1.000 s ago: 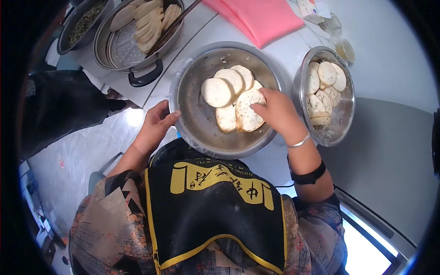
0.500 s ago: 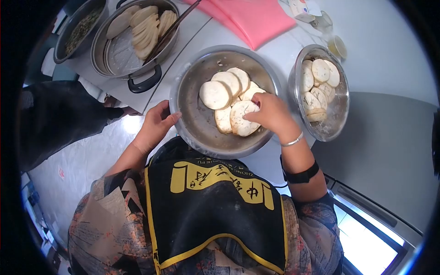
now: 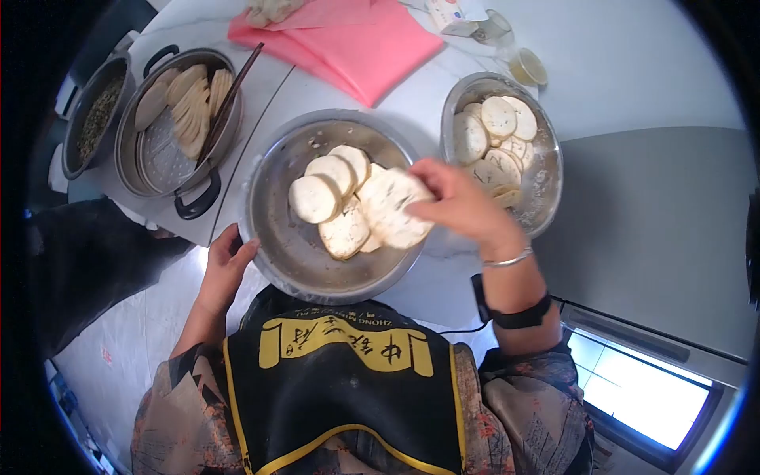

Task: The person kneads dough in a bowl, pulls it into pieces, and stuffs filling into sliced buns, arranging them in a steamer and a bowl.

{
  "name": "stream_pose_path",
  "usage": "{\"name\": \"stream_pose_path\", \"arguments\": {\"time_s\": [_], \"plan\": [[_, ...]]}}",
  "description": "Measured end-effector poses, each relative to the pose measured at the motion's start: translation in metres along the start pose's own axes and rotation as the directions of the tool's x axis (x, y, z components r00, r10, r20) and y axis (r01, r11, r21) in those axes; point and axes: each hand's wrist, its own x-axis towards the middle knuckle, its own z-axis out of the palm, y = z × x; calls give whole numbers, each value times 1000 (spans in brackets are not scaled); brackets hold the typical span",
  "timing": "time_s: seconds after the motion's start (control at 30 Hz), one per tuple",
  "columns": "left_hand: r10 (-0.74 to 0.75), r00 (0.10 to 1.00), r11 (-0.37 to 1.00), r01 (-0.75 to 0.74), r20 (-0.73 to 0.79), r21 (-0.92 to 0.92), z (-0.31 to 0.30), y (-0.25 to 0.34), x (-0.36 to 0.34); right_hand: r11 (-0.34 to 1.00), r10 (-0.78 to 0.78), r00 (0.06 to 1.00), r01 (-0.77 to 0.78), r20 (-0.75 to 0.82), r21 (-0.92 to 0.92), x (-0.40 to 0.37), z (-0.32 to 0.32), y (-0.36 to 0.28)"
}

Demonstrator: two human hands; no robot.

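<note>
A wide metal bowl (image 3: 277, 257) stands in front of me with several round pale flatbreads (image 3: 315, 199) in it. My right hand (image 3: 459, 204) pinches a herb-flecked flatbread (image 3: 393, 207) by its edge, over the bowl's right side; it looks lifted and slightly blurred. At the bowl's left rim is my left hand (image 3: 229, 265), thumb and fingers closed at the rim. To the right, an oval metal bowl (image 3: 548, 170) holds more flatbreads (image 3: 499, 117).
At the left is a steamer pot (image 3: 127, 162) with flatbread pieces and chopsticks (image 3: 229, 103). A bowl of chopped greens (image 3: 99, 119) stands beyond it. Pink cloth (image 3: 348, 47), a glass (image 3: 493, 28) and a small cup (image 3: 527, 67) lie farther back. A dark-clothed person (image 3: 87, 261) is at left.
The view has shifted, so the bowls appear farther left. My right hand has raised the flatbread and moved it right relative to the bowl. My left hand stays at the rim.
</note>
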Motion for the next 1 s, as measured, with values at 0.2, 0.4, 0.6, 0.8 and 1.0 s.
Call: {"name": "stream_pose_path", "arguments": {"time_s": [0.2,0.4,0.6,0.8,1.0], "plan": [[-16,999,1000,15,-45,-25,6,2,-3,996,-78,947,59,-310,-70,-9,-130,-32],[-18,995,1000,16,-98,-12,10,-1,-4,938,14,920,-148,-391,-314,39,-234,31],[-27,988,1000,28,-154,5,12,-9,-6,821,-107,854,-213,-509,-529,67,-250,67],[-17,994,998,11,-105,-57,9,-6,-6,799,-313,843,-16,-437,-601,59,-163,5],[30,996,996,-37,-87,-87,9,-7,-3,661,-337,941,214,-30,-720,71,33,4]]}}
